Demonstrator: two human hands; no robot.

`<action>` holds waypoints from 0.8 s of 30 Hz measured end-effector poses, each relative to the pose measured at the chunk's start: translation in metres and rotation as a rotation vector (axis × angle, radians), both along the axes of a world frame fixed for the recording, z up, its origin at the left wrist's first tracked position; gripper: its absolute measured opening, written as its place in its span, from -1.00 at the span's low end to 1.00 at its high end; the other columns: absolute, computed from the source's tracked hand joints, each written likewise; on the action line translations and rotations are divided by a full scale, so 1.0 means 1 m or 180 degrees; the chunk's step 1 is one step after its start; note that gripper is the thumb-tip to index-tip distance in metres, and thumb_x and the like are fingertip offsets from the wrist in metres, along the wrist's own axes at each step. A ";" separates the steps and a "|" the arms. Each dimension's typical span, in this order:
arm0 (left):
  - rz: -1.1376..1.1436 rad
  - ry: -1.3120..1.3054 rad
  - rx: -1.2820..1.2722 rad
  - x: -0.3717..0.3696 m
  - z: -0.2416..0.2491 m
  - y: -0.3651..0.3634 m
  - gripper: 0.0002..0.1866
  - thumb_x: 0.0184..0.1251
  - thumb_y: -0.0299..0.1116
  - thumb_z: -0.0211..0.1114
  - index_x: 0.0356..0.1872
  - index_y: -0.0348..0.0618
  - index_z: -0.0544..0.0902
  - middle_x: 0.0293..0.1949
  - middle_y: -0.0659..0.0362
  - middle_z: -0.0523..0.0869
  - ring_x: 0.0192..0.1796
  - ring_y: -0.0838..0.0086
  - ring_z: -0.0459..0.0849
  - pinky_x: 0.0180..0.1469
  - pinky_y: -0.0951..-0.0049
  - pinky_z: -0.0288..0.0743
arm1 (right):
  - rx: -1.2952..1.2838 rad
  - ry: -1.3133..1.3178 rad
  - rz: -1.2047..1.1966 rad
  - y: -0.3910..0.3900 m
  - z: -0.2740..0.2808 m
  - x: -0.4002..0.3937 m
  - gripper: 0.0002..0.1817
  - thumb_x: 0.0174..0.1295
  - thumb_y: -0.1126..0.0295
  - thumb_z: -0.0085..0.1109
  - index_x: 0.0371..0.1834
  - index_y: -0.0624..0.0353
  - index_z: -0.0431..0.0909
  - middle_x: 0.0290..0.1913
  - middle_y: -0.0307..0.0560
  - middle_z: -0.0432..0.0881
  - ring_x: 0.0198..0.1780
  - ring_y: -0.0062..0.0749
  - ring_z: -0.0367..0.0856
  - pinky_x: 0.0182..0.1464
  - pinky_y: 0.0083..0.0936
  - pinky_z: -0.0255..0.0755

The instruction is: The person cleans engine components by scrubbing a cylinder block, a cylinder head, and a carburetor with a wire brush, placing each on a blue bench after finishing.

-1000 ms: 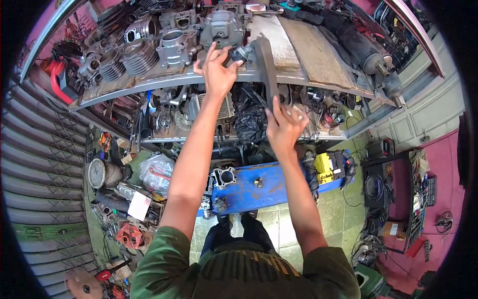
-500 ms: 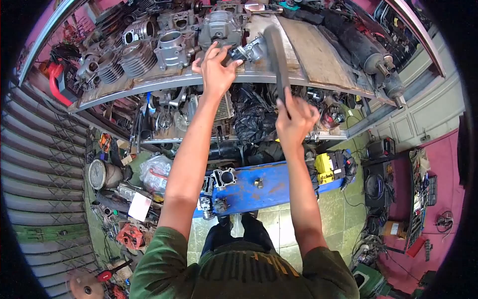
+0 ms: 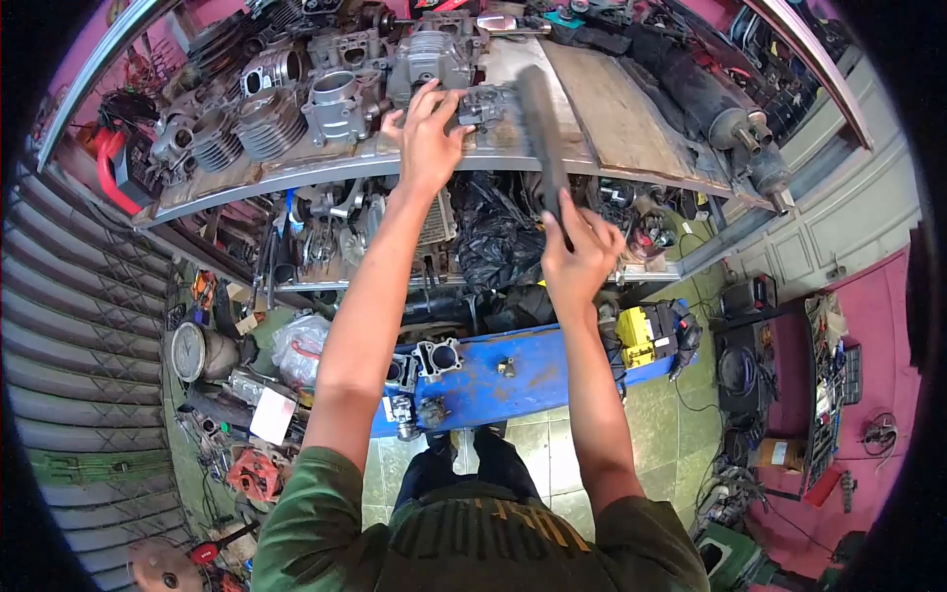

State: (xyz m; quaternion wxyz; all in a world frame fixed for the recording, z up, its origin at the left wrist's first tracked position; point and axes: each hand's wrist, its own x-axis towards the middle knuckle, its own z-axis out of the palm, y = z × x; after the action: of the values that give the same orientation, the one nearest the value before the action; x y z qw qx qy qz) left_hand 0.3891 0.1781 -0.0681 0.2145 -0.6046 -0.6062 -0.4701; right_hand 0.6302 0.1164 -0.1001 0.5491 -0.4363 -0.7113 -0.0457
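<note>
My right hand is closed around the lower end of a long dark brush-like tool, blurred by motion, whose upper part leans over the shelf's front. A small metal part lies on the shelf, left of the tool. Beside that part is my left hand, fingers spread and bent above the shelf edge; its fingertips come close to the part, and nothing is gripped. Behind my left hand stands a finned metal cylinder.
Engine cylinders crowd the shelf at left; a wooden board and exhaust mufflers lie at right. Below, a blue bench carries metal parts and a yellow object. A metal edge runs along the shelf front.
The tool in my right hand has shifted slightly left and down, with the hand moving a little down. The small metal part now lies lower and flatter beside my left hand.
</note>
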 end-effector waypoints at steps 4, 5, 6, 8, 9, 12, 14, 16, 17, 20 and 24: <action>-0.0057 -0.0275 -0.0217 0.002 0.003 -0.008 -0.46 0.10 -0.25 0.61 0.18 0.11 0.74 0.02 0.23 0.79 0.27 0.32 0.64 0.30 0.06 0.17 | 0.0090 -0.0321 0.0084 0.007 0.008 -0.019 -0.61 0.12 0.33 0.52 0.07 0.00 0.80 -0.32 -0.25 0.81 -0.11 -0.41 0.70 0.18 -0.25 0.22; -0.0082 -0.0359 -0.0334 0.002 0.006 -0.010 -0.48 0.14 -0.19 0.59 0.19 0.09 0.74 -0.01 0.21 0.80 0.23 0.31 0.65 0.30 0.06 0.19 | -0.0005 -0.0306 0.0074 0.008 0.007 -0.020 -0.61 0.12 0.33 0.52 0.07 -0.01 0.80 -0.31 -0.25 0.81 -0.11 -0.41 0.70 0.19 -0.25 0.21; -0.0102 -0.0443 -0.0447 0.000 0.007 -0.011 -0.49 0.19 -0.14 0.57 0.20 0.08 0.74 -0.04 0.20 0.81 0.18 0.30 0.67 0.30 0.07 0.20 | -0.0095 -0.0291 0.0070 0.009 0.006 -0.022 -0.61 0.12 0.33 0.52 0.07 -0.02 0.81 -0.30 -0.26 0.81 -0.11 -0.41 0.70 0.19 -0.24 0.20; -0.0103 -0.0605 -0.0378 -0.005 0.008 -0.006 -0.52 0.24 -0.05 0.54 0.17 0.09 0.77 -0.09 0.18 0.84 0.17 0.29 0.68 0.27 0.09 0.21 | -0.0135 -0.0271 0.0072 0.007 0.003 -0.021 -0.61 0.11 0.32 0.52 0.06 -0.02 0.81 -0.29 -0.25 0.81 -0.12 -0.41 0.70 0.19 -0.24 0.20; 0.0133 -0.0611 -0.0451 -0.004 0.011 -0.006 -0.54 0.23 -0.05 0.55 0.13 0.10 0.79 -0.09 0.18 0.85 0.14 0.29 0.70 0.25 0.13 0.22 | -0.0139 -0.0269 0.0068 0.006 0.003 -0.020 -0.61 0.11 0.31 0.52 0.06 -0.02 0.81 -0.29 -0.23 0.81 -0.12 -0.41 0.71 0.20 -0.24 0.19; 0.0503 -0.0696 -0.0709 0.000 0.025 -0.005 -0.62 0.18 -0.07 0.59 0.01 0.11 0.85 -0.09 0.18 0.88 0.02 0.29 0.78 0.16 0.21 0.28 | -0.0178 -0.0238 0.0019 0.007 0.003 -0.019 -0.60 0.14 0.30 0.52 0.09 -0.06 0.81 -0.29 -0.19 0.82 -0.13 -0.42 0.72 0.21 -0.28 0.20; 0.0231 -0.1314 -0.1265 -0.001 0.040 -0.008 -0.66 0.15 -0.09 0.61 -0.06 0.08 0.87 -0.10 0.19 0.88 -0.04 0.31 0.80 0.12 0.20 0.33 | -0.0238 -0.0208 0.0000 0.008 0.005 -0.020 -0.59 0.16 0.29 0.52 0.12 -0.09 0.80 -0.28 -0.16 0.82 -0.14 -0.41 0.73 0.22 -0.32 0.22; 0.0125 -0.1463 -0.1259 -0.002 0.033 -0.004 -0.68 0.11 -0.14 0.64 -0.10 0.09 0.87 -0.13 0.24 0.89 -0.03 0.33 0.79 0.11 0.16 0.38 | -0.0224 -0.0136 -0.0070 0.008 0.011 -0.021 -0.58 0.15 0.30 0.52 0.13 -0.09 0.80 -0.28 -0.15 0.82 -0.15 -0.42 0.74 0.24 -0.31 0.21; 0.0118 -0.1055 -0.0999 -0.002 0.030 -0.004 -0.69 0.11 -0.15 0.64 -0.11 0.10 0.86 -0.16 0.26 0.89 -0.01 0.34 0.78 0.12 0.15 0.39 | -0.0237 -0.0128 -0.0077 0.012 0.013 -0.022 -0.58 0.17 0.29 0.50 0.14 -0.13 0.79 -0.28 -0.16 0.83 -0.14 -0.42 0.75 0.26 -0.29 0.20; 0.0041 -0.0563 -0.0698 0.003 0.020 -0.010 -0.74 0.12 -0.23 0.62 -0.13 0.11 0.86 -0.22 0.31 0.87 0.03 0.38 0.75 0.14 0.14 0.38 | -0.0213 -0.0170 -0.0038 0.018 0.035 -0.029 -0.59 0.19 0.27 0.48 0.15 -0.17 0.79 -0.25 -0.16 0.84 -0.11 -0.41 0.76 0.28 -0.26 0.19; -0.0135 -0.0324 -0.0037 -0.001 -0.003 -0.008 -0.76 0.12 -0.33 0.59 -0.14 0.12 0.86 -0.21 0.30 0.84 0.09 0.35 0.72 0.15 0.13 0.38 | -0.0040 -0.0787 -0.0203 0.028 0.036 -0.041 -0.61 0.18 0.25 0.46 0.12 -0.19 0.79 -0.24 -0.21 0.84 -0.10 -0.43 0.77 0.30 -0.10 0.17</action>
State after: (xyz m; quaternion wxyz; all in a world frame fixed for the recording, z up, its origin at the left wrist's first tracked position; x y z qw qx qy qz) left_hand 0.3883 0.1697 -0.0706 0.1698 -0.5938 -0.6061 -0.5012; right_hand 0.5895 0.1440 -0.0646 0.4528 -0.4532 -0.7596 -0.1121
